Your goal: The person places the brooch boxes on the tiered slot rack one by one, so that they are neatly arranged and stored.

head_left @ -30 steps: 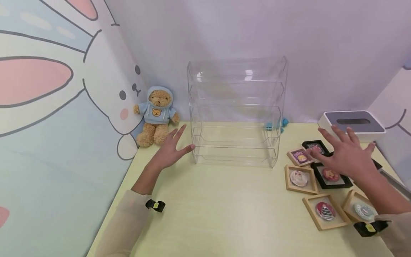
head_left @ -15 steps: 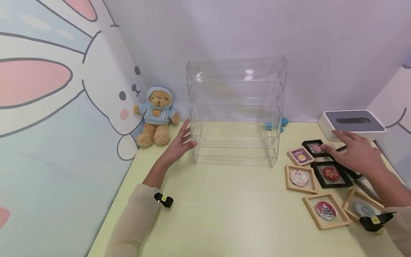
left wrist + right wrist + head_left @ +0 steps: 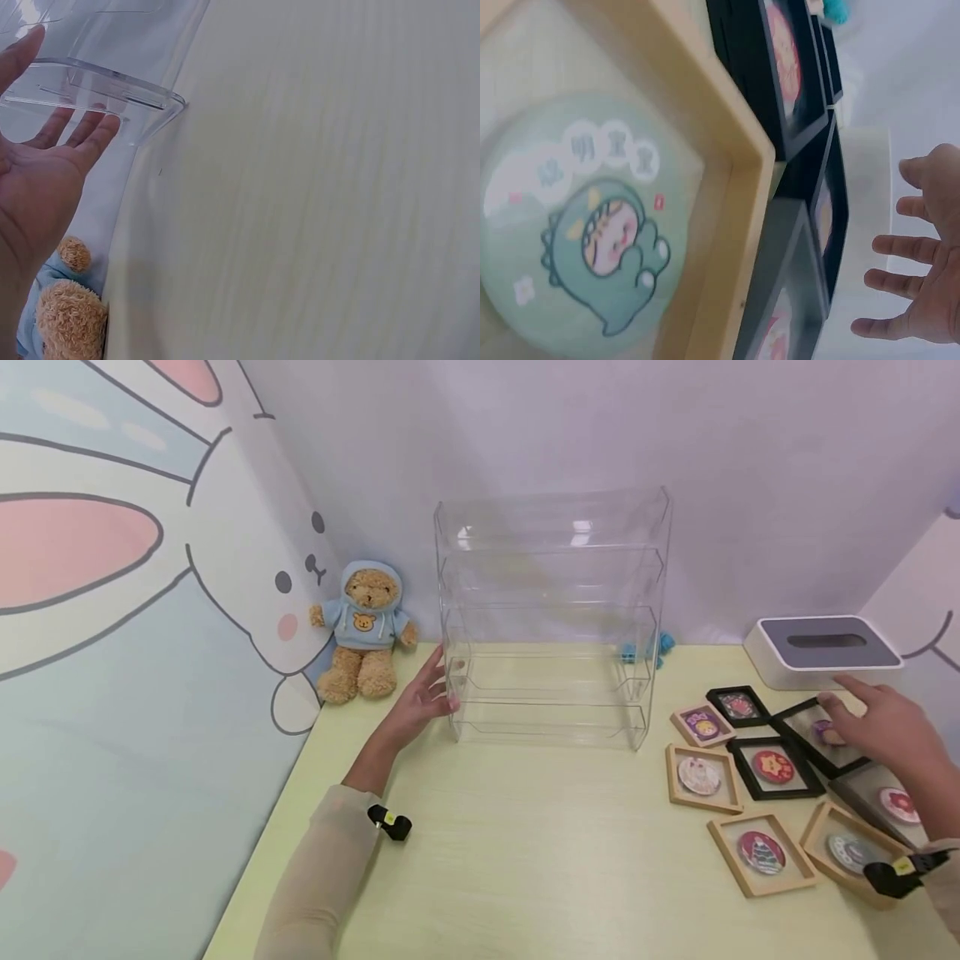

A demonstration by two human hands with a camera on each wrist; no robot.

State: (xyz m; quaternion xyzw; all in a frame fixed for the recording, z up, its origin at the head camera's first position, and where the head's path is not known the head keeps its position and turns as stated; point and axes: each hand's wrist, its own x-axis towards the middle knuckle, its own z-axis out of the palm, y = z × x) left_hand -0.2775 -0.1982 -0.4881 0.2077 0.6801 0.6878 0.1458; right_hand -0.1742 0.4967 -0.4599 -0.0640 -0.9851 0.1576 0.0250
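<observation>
A clear acrylic tiered rack (image 3: 551,618) stands upright at the back of the pale table (image 3: 525,852). My left hand (image 3: 423,700) lies with straight fingers against the rack's lower left side; the rack's corner (image 3: 142,105) shows beside that hand (image 3: 45,150) in the left wrist view. My right hand (image 3: 885,727) hovers with fingers spread over a black framed badge (image 3: 821,735) near the right edge, holding nothing. The right wrist view shows this open hand (image 3: 930,255) beyond a wooden frame with a green dinosaur badge (image 3: 592,225).
Several small framed badges, wooden (image 3: 761,853) and black (image 3: 772,767), lie on the table's right side. A white and grey tissue box (image 3: 825,647) sits at the back right. A teddy bear in a blue hoodie (image 3: 365,631) leans on the left wall. A small blue toy (image 3: 645,650) lies behind the rack.
My left hand moved right until it touches the rack's side. My right hand drew back to the right, from over the middle frames to the black frame near the table's edge.
</observation>
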